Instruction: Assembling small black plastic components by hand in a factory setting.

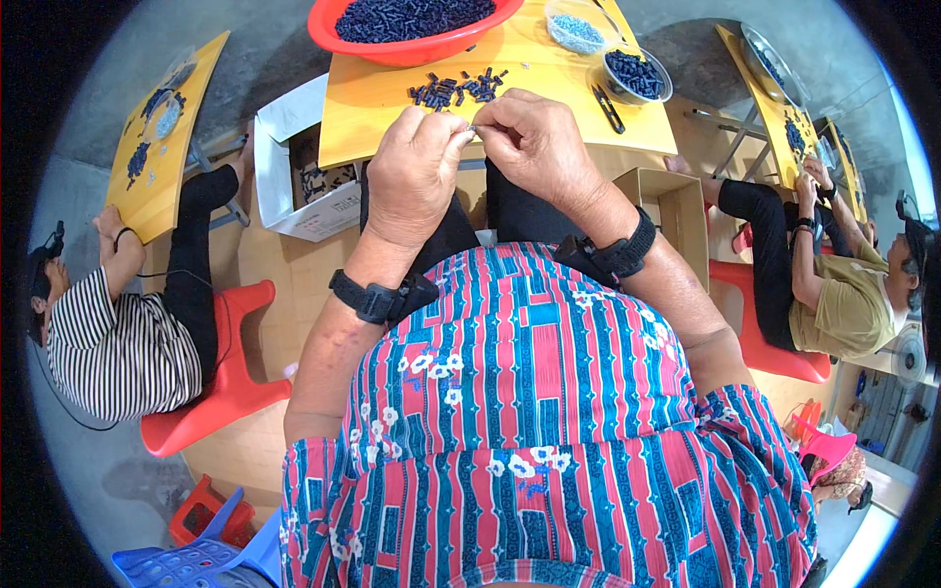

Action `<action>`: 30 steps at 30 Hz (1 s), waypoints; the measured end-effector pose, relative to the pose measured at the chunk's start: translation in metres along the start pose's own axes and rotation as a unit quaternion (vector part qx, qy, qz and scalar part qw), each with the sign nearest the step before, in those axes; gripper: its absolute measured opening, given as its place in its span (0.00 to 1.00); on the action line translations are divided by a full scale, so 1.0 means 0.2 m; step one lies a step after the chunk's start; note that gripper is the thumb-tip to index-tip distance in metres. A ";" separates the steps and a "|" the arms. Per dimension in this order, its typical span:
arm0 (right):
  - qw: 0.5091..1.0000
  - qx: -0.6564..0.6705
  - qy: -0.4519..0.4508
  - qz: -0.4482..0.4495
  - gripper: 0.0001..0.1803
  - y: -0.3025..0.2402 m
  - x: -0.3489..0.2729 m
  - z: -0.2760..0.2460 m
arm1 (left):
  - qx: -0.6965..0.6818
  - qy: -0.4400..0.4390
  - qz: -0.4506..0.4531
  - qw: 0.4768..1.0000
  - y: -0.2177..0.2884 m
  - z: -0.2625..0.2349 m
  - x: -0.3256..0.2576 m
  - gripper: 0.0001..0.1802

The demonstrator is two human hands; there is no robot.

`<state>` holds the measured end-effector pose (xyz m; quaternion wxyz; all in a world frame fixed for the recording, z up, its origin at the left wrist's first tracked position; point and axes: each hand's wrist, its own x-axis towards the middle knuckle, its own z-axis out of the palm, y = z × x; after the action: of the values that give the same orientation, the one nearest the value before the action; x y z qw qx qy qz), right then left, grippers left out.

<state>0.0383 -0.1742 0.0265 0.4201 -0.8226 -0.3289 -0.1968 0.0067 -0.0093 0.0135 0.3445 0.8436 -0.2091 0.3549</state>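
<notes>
Over the near edge of the yellow table (372, 122), my left hand (414, 176) and my right hand (542, 147) meet fingertip to fingertip. Both are closed in a pinch around something tiny, pale and dark, mostly hidden by the fingers. Just beyond them lies a loose pile of short dark cylindrical pieces (453, 90). A pair of black thread snips (608, 109) rests to the right of my right hand. Farther right stands a clear bowl of dark pieces (635, 74), with a clear tub of small light-blue parts (575, 33) behind it.
A big red basin (412, 49) heaped with dark pieces stands at the table's back. A white carton (294, 186) is below left, a brown cardboard box (667, 211) below right. Co-workers sit at yellow tables on the left (186, 108) and right (774, 113).
</notes>
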 end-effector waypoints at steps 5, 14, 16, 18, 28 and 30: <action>1.000 -0.028 -0.009 0.001 0.03 0.02 0.01 0.00 | 0.031 -0.035 0.017 0.999 -0.01 0.03 0.00 0.08; 0.999 -0.024 -0.028 -0.016 0.05 0.04 -0.01 -0.01 | -0.087 -0.068 -0.059 0.992 0.01 0.02 0.00 0.04; 0.999 0.002 -0.035 -0.029 0.04 0.04 -0.01 -0.01 | -0.115 -0.072 -0.077 0.988 0.01 0.01 -0.01 0.04; 0.999 0.014 -0.035 -0.021 0.04 0.04 -0.02 -0.01 | -0.145 -0.076 -0.094 0.982 0.01 0.01 -0.01 0.05; 0.998 0.010 -0.013 -0.059 0.04 0.07 -0.01 -0.02 | -0.296 -0.122 -0.276 0.906 0.01 0.03 -0.01 0.10; 0.998 0.005 -0.010 -0.062 0.05 0.07 -0.01 -0.02 | -0.322 -0.121 -0.310 0.886 0.01 0.03 -0.01 0.11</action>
<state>0.0458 -0.1844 0.0206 0.4079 -0.8005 -0.3844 -0.2124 0.0069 -0.0145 0.0097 0.6615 0.7447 -0.0794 0.0385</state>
